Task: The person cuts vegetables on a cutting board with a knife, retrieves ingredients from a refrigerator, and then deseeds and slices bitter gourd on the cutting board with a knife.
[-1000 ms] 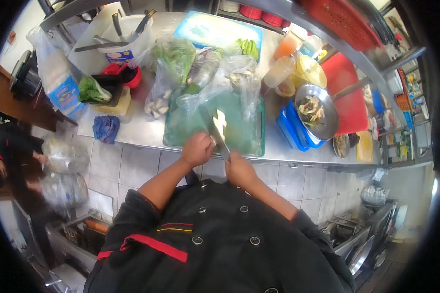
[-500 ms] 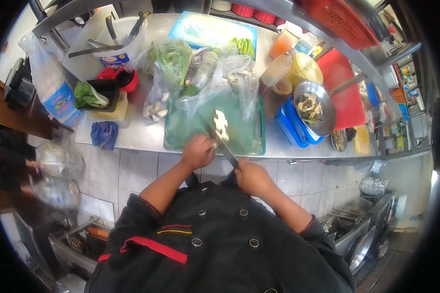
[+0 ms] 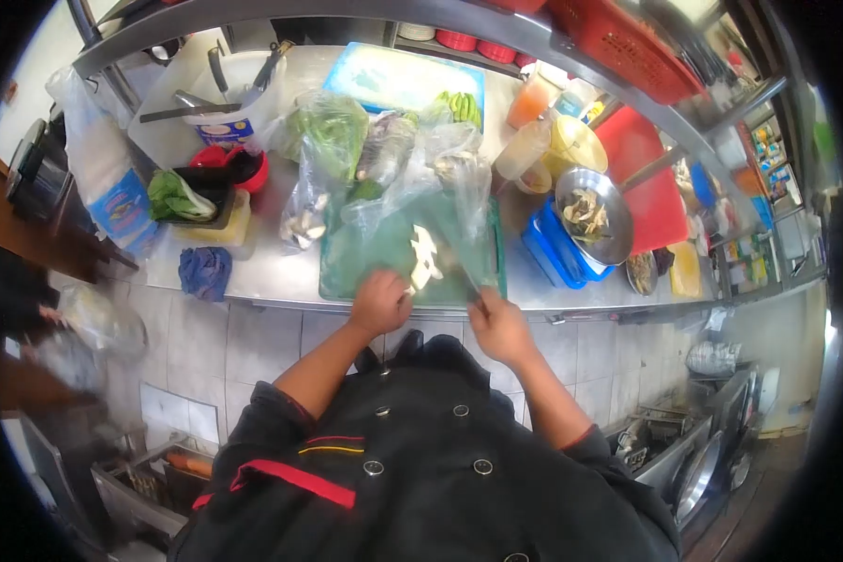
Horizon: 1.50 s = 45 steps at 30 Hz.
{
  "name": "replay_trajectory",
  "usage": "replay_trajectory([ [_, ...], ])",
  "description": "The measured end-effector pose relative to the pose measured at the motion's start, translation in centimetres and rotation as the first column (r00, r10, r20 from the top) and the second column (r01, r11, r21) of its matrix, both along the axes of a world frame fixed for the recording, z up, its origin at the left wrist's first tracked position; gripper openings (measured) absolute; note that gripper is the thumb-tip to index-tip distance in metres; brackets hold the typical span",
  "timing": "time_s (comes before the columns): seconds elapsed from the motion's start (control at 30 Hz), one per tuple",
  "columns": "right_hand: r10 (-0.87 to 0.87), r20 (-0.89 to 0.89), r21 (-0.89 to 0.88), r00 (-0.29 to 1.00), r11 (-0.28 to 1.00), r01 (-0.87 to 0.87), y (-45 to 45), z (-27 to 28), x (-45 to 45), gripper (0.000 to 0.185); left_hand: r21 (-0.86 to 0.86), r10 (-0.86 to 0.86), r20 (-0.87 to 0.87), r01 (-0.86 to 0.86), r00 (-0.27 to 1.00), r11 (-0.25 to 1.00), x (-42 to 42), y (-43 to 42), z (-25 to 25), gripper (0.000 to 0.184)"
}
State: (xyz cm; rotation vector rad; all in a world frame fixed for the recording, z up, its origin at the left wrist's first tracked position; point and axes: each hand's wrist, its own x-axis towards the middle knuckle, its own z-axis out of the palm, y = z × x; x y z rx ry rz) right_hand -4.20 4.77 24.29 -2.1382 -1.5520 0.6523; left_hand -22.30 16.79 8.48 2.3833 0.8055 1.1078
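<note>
My right hand [image 3: 498, 324] is closed around the handle of a kitchen knife [image 3: 463, 255]. The blade, smeared by motion, slants up and left over the right part of a green cutting board [image 3: 354, 267]. Pale, cream-coloured slices [image 3: 424, 251] lie in an uneven row at the board's middle, left of the blade. At the board's front edge my left hand [image 3: 382, 302] is curled, its fingertips beside the nearest slices; what they pinch, if anything, is hidden. Clear plastic bags with leafy greens [image 3: 332, 131] and white chunks [image 3: 303, 223] lie at and behind the board's back edge.
A metal bowl of trimmings [image 3: 594, 217] rests on a blue container [image 3: 554, 245] to the right. On the left are a crumpled blue cloth [image 3: 204, 272] and a bok choy [image 3: 180, 197]. Behind stands a blue-edged white board [image 3: 393, 75] with green pods [image 3: 459, 107]. A steel rail crosses overhead.
The knife and my right hand have moved right, away from the slices. My left hand stays near the same spot. More cut pieces show at the near end of the row.
</note>
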Motion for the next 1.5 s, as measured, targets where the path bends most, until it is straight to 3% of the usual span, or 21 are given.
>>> replay_trajectory([
  [0.03,0.008,0.000,0.006,1.000,1.000,-0.008,-0.6,-0.7,0.7,0.024,-0.005,0.001,-0.011,-0.001,1.000,1.000,0.0,0.0,0.1,0.018],
  [0.1,0.043,0.065,0.238,0.997,0.969,-0.057,-1.6,-3.3,2.4,0.037,0.006,0.020,-0.014,-0.020,1.000,1.000,0.1,0.1,0.5,0.018],
  [0.13,0.063,0.071,0.251,0.995,0.965,-0.079,-1.9,-3.8,2.7,0.037,0.023,0.026,0.025,-0.026,0.999,0.999,0.1,0.0,0.5,0.015],
  [0.2,0.011,0.271,0.090,0.963,0.995,-0.037,-2.6,-4.8,3.0,0.044,0.055,0.062,0.073,-0.066,0.995,0.996,0.1,0.0,0.4,0.013],
  [0.3,0.021,0.432,0.117,0.902,0.990,-0.079,-3.0,-7.5,3.9,0.037,0.032,0.035,0.073,-0.038,0.997,0.999,0.0,0.0,0.1,0.012],
  [0.43,0.019,0.511,0.179,0.860,0.975,-0.128,-1.6,-10.3,5.3,0.034,0.005,0.048,0.058,-0.048,0.997,0.999,0.0,0.0,0.0,0.011],
  [0.57,0.010,0.491,0.233,0.871,0.962,-0.142,1.5,-10.2,5.4,0.035,0.004,0.075,0.072,-0.076,0.995,0.997,0.1,-0.1,0.4,0.012],
  [0.63,0.110,0.365,0.356,0.925,0.901,-0.247,4.5,-9.4,4.2,0.041,-0.071,0.074,-0.044,-0.077,0.996,0.994,0.2,-0.1,0.1,0.017],
  [0.77,0.271,0.342,0.332,0.900,0.861,-0.386,10.5,-9.5,2.2,0.054,-0.077,0.087,-0.092,-0.094,0.992,0.993,0.8,0.1,0.8,0.016],
  [0.83,0.310,0.322,0.287,0.895,0.869,-0.404,12.8,-10.2,1.4,0.055,-0.198,0.086,-0.216,-0.130,0.973,0.971,0.8,0.3,1.8,0.015],
  [0.87,0.369,0.309,0.219,0.877,0.869,-0.443,13.4,-10.7,1.1,0.057,-0.190,0.061,-0.237,-0.107,0.970,0.976,0.8,0.4,1.9,0.015],
  [0.9,0.339,0.292,0.231,0.894,0.882,-0.410,13.5,-11.2,0.8,0.057,-0.210,0.083,-0.215,-0.129,0.973,0.969,1.0,0.4,2.1,0.013],
  [0.97,0.443,0.284,0.246,0.850,0.823,-0.512,12.9,-12.2,0.6,0.058,-0.228,0.060,-0.211,-0.109,0.976,0.968,1.2,0.5,2.2,0.012],
  [1.0,0.406,0.270,0.256,0.873,0.844,-0.472,12.4,-12.6,0.7,0.058,-0.243,0.125,-0.271,-0.194,0.954,0.951,1.1,0.5,2.1,0.012],
  [1.03,0.458,0.256,0.276,0.851,0.810,-0.518,11.8,-12.6,0.8,0.054,-0.248,0.192,-0.330,-0.281,0.924,0.927,1.1,0.6,2.0,0.012],
  [1.07,0.513,0.244,0.296,0.823,0.769,-0.567,11.4,-12.7,0.8,0.051,-0.243,0.162,-0.344,-0.254,0.925,0.936,1.2,0.8,1.9,0.012],
  [1.2,0.520,0.214,0.384,0.827,0.734,-0.560,10.5,-13.1,0.8,0.045,-0.230,0.214,-0.397,-0.322,0.893,0.918,1.2,1.3,1.8,0.013],
  [1.27,0.582,0.303,0.389,0.755,0.647,-0.655,10.8,-13.0,0.8,0.034,-0.192,0.231,-0.433,-0.340,0.871,0.921,0.9,1.4,2.3,0.013],
  [1.37,0.610,0.364,0.466,0.703,0.535,-0.705,11.0,-14.3,1.0,0.027,-0.249,0.223,-0.382,-0.332,0.897,0.910,0.0,1.4,3.1,0.013],
  [1.5,0.626,0.396,0.470,0.672,0.491,-0.734,11.7,-15.4,1.4,0.026,-0.367,0.145,-0.380,-0.293,0.913,0.883,-1.6,1.5,2.7,0.016],
])
